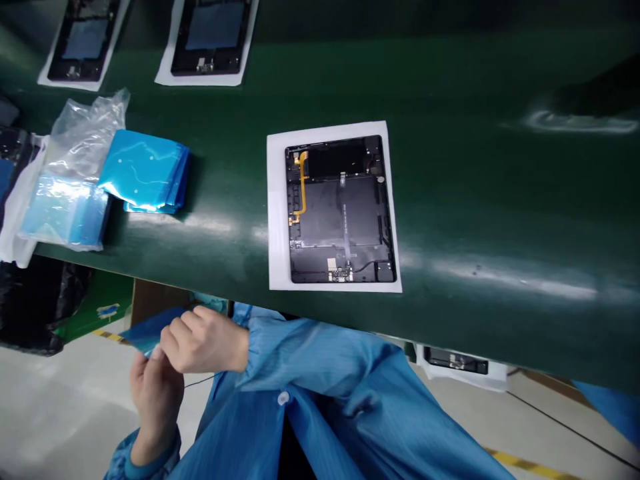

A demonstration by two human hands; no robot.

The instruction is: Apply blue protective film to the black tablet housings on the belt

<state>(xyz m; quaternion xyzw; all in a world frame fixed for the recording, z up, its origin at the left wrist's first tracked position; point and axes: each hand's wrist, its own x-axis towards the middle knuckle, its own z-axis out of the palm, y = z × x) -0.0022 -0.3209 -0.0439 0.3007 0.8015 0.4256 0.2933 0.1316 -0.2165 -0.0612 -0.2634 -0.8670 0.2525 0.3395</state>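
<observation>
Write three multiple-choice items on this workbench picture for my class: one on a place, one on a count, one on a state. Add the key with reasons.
1. Where is the stack of blue sheets?
A. right of the nearest open tablet
B. left of it
C. on top of it

2. How many open tablets lie on the green belt?
A. one
B. three
C. five

3. What are the two hands doing?
A. resting flat on the belt
B. holding a blue sheet below the belt edge
C. pressing the tablet

Key: B, the stack lies left of the nearest open tablet. B, one near and two at the far edge. B, left hand and right hand both hold the blue sheet.
</observation>
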